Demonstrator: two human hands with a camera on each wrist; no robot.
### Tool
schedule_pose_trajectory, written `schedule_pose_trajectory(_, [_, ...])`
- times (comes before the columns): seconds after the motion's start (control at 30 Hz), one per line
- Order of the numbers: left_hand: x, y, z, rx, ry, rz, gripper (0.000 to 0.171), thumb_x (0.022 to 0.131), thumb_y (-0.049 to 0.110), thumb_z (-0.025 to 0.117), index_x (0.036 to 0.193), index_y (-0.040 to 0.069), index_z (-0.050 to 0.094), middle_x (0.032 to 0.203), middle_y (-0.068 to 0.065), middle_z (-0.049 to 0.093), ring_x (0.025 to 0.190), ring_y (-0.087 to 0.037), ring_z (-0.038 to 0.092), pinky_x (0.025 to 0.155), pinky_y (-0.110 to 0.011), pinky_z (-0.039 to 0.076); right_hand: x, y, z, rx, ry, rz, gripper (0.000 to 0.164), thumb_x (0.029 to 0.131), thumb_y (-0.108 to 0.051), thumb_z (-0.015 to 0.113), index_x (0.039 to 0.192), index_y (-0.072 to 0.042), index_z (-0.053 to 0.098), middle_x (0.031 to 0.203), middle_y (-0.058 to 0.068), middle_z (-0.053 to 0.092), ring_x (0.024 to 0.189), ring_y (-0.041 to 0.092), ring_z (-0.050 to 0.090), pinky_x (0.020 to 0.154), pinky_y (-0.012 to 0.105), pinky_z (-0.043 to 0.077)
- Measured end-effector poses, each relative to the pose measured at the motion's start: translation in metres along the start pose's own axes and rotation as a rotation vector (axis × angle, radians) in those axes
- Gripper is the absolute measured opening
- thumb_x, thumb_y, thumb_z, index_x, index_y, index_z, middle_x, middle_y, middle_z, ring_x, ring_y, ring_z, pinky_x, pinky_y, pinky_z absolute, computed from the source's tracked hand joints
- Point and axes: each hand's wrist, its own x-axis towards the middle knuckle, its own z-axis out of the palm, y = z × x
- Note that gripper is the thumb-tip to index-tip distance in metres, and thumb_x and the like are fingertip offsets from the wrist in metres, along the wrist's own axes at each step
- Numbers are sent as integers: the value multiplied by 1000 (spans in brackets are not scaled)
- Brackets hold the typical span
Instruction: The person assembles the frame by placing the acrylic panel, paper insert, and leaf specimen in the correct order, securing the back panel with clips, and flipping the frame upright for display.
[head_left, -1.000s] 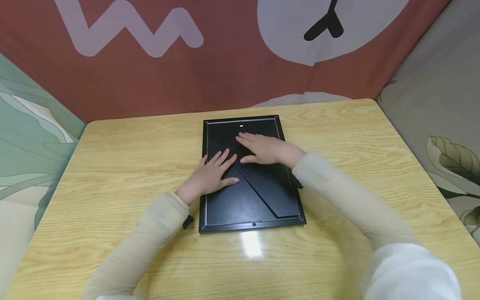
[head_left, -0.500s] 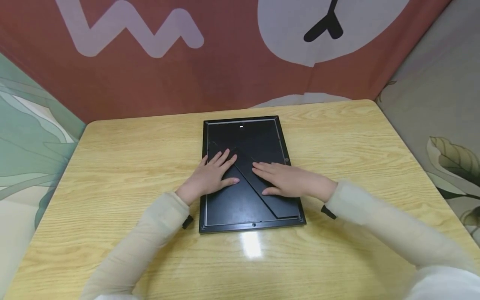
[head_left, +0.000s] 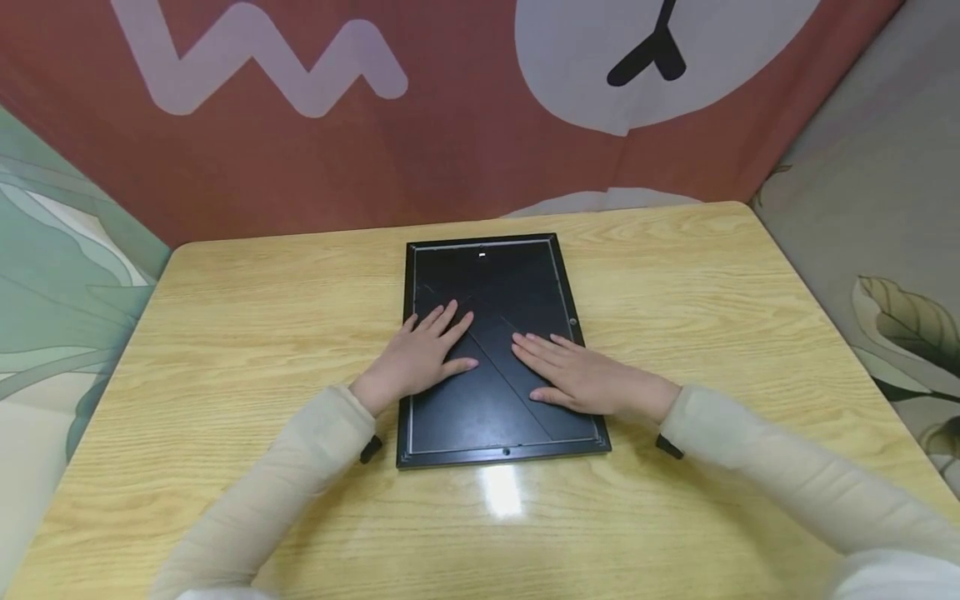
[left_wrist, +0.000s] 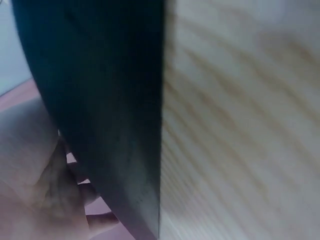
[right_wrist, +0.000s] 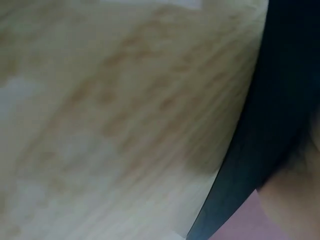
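A black picture frame (head_left: 480,417) lies back side up on the wooden table, with a stand leg (head_left: 517,367) running diagonally across its backing and lying close against it. My left hand (head_left: 420,357) rests on the left part of the backing, fingers straight and spread. On the right part lies my right hand (head_left: 581,375), fingers straight and pointing left, over the stand leg. In the left wrist view the frame's dark side edge (left_wrist: 115,125) stands beside the palm. The right wrist view shows the opposite edge (right_wrist: 250,130) and a bit of the hand (right_wrist: 295,200).
The pale wooden table (head_left: 262,333) spreads around the frame on all sides. Behind it hangs a red cloth (head_left: 315,167) with white shapes, and patterned coverings flank both sides. A small metal hanger (head_left: 482,255) sits near the frame's far edge.
My right hand has moved from the upper middle of the backing down and to the right. The stand leg now lies flatter against the backing. My left hand has stayed in place.
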Motion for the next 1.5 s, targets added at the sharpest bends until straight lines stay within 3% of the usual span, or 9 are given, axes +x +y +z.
schedule_pose_trajectory(0.2, [-12,16,-3,-37,87,169,62,97,46,48,148,12,36,159,-10,24,147,-28,24,118,-54,25,0,2,2,-3,10,0,68,101,-41,40,154,-7,13,162,9,8,150,27,11,123,50,13])
schedule_pose_trajectory(0.33, [-22,30,-4,-72,56,263,66,95,50,50,148,12,36,159,-9,24,147,-28,24,119,-53,25,0,3,3,-2,0,14,68,102,-41,39,154,-9,10,163,7,6,150,25,9,123,48,12])
schedule_pose_trajectory(0.47, [-29,41,0,-75,-12,303,82,89,62,52,150,13,30,160,-8,18,149,-26,18,120,-54,21,0,4,3,1,-2,16,69,101,-42,39,154,-8,11,163,8,6,150,26,10,123,49,12])
schedule_pose_trajectory(0.6, [-31,47,5,-62,-44,300,96,82,70,54,152,11,23,162,-8,12,150,-25,12,121,-54,17,0,3,2,3,3,10,69,101,-41,41,153,-7,12,162,9,7,150,27,11,123,50,12])
schedule_pose_trajectory(0.83, [-28,53,14,-28,-48,296,105,79,74,54,152,8,19,161,-12,6,151,-26,4,122,-53,12,1,2,2,-9,4,9,70,101,-43,40,154,-7,11,163,9,6,150,27,10,123,50,12])
schedule_pose_trajectory(1.27, [-23,56,18,-56,-98,245,104,80,75,52,154,10,15,162,-8,-2,151,-22,0,123,-52,10,2,4,2,-60,39,68,77,98,-48,43,154,-6,10,162,10,7,150,26,11,123,48,12])
schedule_pose_trajectory(1.5, [-21,58,20,-52,-104,249,100,83,72,49,154,11,13,162,-7,-3,151,-22,0,123,-52,9,-3,9,1,-55,31,70,77,98,-49,44,154,-8,11,162,9,8,150,26,12,123,49,13])
